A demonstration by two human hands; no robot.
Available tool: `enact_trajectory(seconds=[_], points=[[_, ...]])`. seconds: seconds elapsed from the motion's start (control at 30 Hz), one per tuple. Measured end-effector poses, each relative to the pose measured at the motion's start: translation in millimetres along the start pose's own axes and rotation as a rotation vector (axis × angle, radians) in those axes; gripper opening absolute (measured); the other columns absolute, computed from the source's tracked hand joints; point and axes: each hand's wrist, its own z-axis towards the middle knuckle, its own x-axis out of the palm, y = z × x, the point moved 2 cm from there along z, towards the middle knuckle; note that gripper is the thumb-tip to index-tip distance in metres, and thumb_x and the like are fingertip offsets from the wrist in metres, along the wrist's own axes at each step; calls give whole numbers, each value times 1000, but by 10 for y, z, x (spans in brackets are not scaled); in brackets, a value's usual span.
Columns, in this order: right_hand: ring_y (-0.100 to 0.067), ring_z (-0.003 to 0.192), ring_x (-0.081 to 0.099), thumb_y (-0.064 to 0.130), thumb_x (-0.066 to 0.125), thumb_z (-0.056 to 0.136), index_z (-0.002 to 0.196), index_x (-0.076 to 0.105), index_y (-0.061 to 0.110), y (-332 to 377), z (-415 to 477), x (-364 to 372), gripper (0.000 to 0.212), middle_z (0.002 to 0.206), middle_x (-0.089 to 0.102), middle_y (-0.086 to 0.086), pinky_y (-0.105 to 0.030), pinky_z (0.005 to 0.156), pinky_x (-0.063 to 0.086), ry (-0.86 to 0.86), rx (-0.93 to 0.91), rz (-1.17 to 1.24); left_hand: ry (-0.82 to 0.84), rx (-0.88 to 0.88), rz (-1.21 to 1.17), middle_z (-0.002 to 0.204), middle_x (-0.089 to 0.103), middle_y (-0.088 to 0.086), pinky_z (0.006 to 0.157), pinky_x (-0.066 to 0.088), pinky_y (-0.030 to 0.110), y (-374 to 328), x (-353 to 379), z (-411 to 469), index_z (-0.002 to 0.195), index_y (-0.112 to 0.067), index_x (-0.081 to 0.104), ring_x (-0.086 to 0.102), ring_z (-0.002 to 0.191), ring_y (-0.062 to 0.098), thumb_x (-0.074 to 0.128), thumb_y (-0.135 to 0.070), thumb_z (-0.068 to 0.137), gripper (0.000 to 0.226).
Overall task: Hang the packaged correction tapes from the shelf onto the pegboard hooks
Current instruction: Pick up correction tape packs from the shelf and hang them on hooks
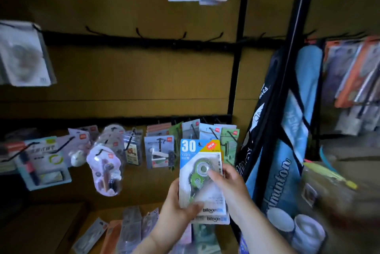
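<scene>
a small stack of bitoon correction tape packs (pixel 200 173) is gripped by the left hand (pixel 176 206) and right hand (pixel 228 181); its hang hole should be aligned with empty hooks (pixel 139 32) at 12 o'clock.

Shelf (pixel 51 223) at 6–7 o'clock, brown wood surface, dim. Lying flat on it: loose pile of blister packs (pixel 131 231), overlapping, fanned approx toward 12. Clear-fronted pack (pixel 90 237) at pile's 9 o'clock edge, tilted; orange-backed pack (pixel 112 237) just beside it, touching. More packs (pixel 202 235) at pile's 3 o'clock side, partly hidden. Print on packs too blurred to read. Shelf area at 8–9 o'clock bare wood. Back edge of shelf meets brown board wall (pixel 133 81) w/ hook rails.
</scene>
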Motion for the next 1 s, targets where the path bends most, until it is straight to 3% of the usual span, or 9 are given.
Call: enact_trajectory(seconds=[0.1, 0.27, 0.37, 0.5, 0.6, 0.7, 0.83, 0.93, 1.0], points=[[-13, 80, 59, 8, 61, 84, 85, 59, 20, 409, 23, -30, 12, 89, 65, 0, -22, 65, 42, 13, -101, 87, 80, 41, -33, 107, 61, -2, 62, 55, 19, -396, 79, 29, 117, -24, 39, 66, 83, 6, 73, 7, 66, 69], [-18, 68, 59, 7, 55, 87, 85, 59, 14, 981, 48, -125, 9, 78, 64, -5, -24, 56, 48, -20, -170, 232, 47, 164, -31, 122, 57, -1, 86, 54, 27, -811, 166, 165, 125, -26, 39, 59, 104, 8, 70, -8, 59, 76], [-20, 67, 59, 10, 55, 88, 84, 58, 15, 1276, 111, -179, 7, 78, 64, -6, -29, 61, 48, -34, -214, 244, 63, 242, -40, 115, 60, -7, 78, 56, 23, -1043, 232, 248, 106, -36, 46, 60, 103, 9, 64, 0, 75, 51], [-19, 69, 59, 14, 56, 88, 82, 58, 19, 1639, 269, -236, 8, 78, 63, -3, -31, 66, 48, -50, -302, 256, 68, 275, -16, 100, 66, -6, 74, 55, 26, -1278, 279, 420, 101, -31, 53, 64, 92, 12, 50, 9, 84, 44], [-16, 59, 63, 14, 56, 88, 81, 58, 17, 1816, 399, -345, 8, 68, 66, 0, -28, 58, 50, -56, -321, 318, 32, 273, -3, 91, 67, 2, 73, 54, 33, -1354, 249, 549, 97, -22, 55, 63, 80, 18, 50, 12, 83, 37], [-16, 60, 63, 15, 54, 89, 86, 58, 14, 1856, 507, -480, 5, 71, 66, -2, -23, 50, 50, -38, -301, 336, -18, 257, 22, 83, 65, 2, 60, 53, 26, -1285, 186, 659, 88, -23, 53, 62, 72, 17, 54, 10, 81, 34], [-19, 68, 58, 14, 53, 90, 84, 57, 16, 1836, 648, -615, 7, 80, 61, -5, -27, 60, 47, -112, -275, 351, -43, 200, 37, 85, 64, 10, 73, 55, 44, -1158, 168, 767, 86, -19, 53, 62, 77, 28, 56, 11, 80, 31], [-15, 63, 60, 14, 54, 89, 80, 59, 19, 1962, 748, -678, 12, 78, 62, -2, -28, 63, 47, -169, -323, 304, -74, 211, 21, 78, 62, 7, 53, 52, 26, -1179, 148, 850, 85, -18, 52, 59, 69, 21, 55, 11, 81, 29], [-14, 63, 60, 14, 56, 88, 77, 59, 23, 2052, 817, -698, 14, 77, 62, -1, -30, 65, 48, -188, -361, 263, -77, 220, 4, 77, 61, 5, 50, 48, 21, -1210, 133, 900, 85, -18, 51, 58, 67, 18, 54, 11, 82, 29]])
